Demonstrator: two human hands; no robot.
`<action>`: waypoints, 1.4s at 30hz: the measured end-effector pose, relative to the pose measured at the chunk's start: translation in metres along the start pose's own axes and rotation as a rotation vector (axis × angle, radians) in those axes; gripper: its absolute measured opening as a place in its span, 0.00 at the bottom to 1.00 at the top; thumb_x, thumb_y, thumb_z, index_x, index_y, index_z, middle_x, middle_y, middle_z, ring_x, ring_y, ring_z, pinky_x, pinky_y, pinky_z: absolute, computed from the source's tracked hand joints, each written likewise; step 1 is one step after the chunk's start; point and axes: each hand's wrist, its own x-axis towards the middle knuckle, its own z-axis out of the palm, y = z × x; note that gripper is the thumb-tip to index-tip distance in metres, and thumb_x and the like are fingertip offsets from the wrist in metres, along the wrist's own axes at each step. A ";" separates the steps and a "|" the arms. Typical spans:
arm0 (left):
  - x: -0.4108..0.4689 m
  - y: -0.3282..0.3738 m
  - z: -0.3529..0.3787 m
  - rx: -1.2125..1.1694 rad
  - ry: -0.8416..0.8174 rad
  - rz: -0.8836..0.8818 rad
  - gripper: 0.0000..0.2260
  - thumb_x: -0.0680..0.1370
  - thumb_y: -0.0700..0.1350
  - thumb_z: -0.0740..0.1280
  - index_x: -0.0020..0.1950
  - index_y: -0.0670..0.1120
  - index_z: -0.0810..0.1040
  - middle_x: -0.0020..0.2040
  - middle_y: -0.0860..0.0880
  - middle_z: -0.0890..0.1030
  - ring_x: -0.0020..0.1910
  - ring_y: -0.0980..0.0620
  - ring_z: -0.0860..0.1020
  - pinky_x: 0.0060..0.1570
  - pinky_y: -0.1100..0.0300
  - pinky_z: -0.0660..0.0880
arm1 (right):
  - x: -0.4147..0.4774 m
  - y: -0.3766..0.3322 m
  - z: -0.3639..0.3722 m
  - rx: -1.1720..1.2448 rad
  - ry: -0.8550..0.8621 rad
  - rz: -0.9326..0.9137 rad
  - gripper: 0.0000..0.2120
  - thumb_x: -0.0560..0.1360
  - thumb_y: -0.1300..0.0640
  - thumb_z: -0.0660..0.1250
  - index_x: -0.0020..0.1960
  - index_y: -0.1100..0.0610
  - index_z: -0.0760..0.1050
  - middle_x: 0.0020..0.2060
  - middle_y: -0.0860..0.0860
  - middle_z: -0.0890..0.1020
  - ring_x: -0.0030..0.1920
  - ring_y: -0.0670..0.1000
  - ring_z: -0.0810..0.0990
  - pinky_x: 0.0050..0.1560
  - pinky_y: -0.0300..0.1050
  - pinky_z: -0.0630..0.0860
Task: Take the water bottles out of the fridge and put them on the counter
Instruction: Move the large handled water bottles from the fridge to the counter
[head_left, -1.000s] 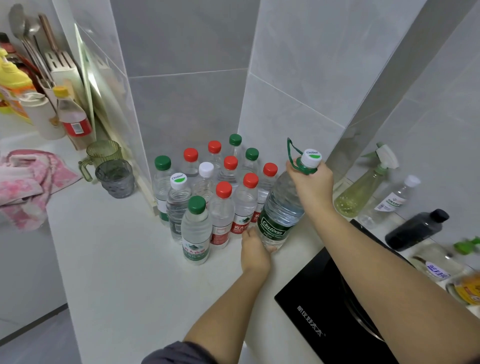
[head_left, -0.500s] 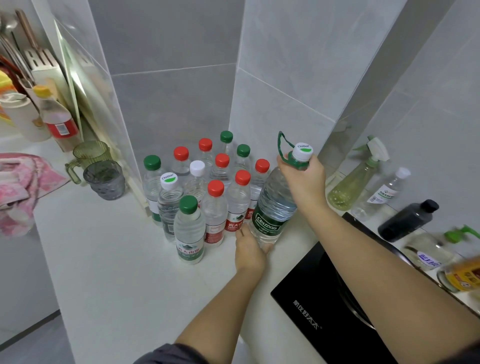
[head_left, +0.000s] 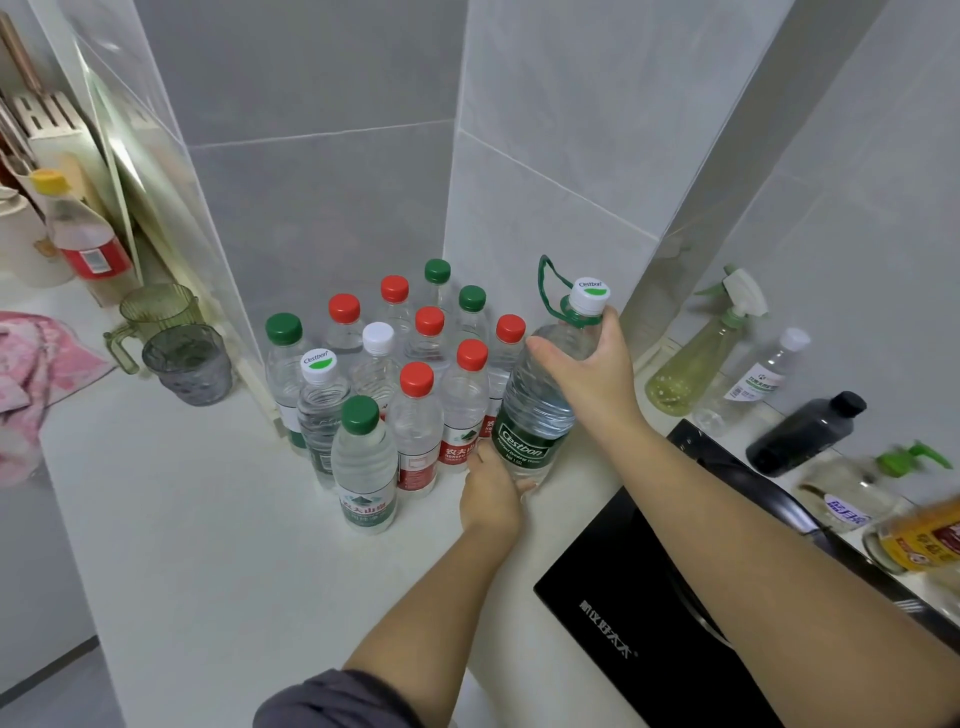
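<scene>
A large clear water bottle with a white cap, a green carry loop and a green label stands slightly tilted on the white counter, at the right of a cluster of several small water bottles with red, green and white caps. My right hand grips the large bottle's shoulder just under the cap. My left hand holds its base from the front. The nearest small bottle has a green cap. No fridge is in view.
A black induction hob lies right of the bottles. Behind it stand a spray bottle, a dark bottle and other containers. Two tinted cups, a red-labelled bottle, a knife block and a pink cloth sit at the left.
The large bottle has come down slightly and closer to the cluster, with both hands staying on it. The view has shifted a little.
</scene>
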 end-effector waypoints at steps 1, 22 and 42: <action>0.000 0.000 0.000 0.006 0.000 0.000 0.27 0.74 0.45 0.72 0.66 0.41 0.62 0.66 0.44 0.71 0.56 0.45 0.80 0.55 0.53 0.75 | 0.000 0.001 0.000 0.000 0.002 -0.002 0.25 0.69 0.54 0.77 0.61 0.46 0.69 0.50 0.37 0.77 0.50 0.32 0.76 0.47 0.27 0.71; -0.060 -0.024 -0.063 0.405 0.009 0.204 0.36 0.75 0.60 0.68 0.75 0.46 0.58 0.70 0.47 0.67 0.68 0.47 0.67 0.62 0.53 0.71 | -0.050 0.044 -0.035 -0.235 -0.138 0.130 0.48 0.68 0.52 0.79 0.78 0.51 0.54 0.73 0.55 0.64 0.73 0.53 0.65 0.71 0.51 0.65; -0.331 -0.076 -0.123 0.605 0.472 0.015 0.35 0.76 0.65 0.60 0.77 0.46 0.61 0.79 0.45 0.55 0.79 0.41 0.48 0.74 0.41 0.52 | -0.244 0.018 -0.050 -0.947 -0.721 -0.573 0.36 0.80 0.37 0.54 0.79 0.45 0.38 0.79 0.52 0.39 0.78 0.57 0.35 0.75 0.64 0.39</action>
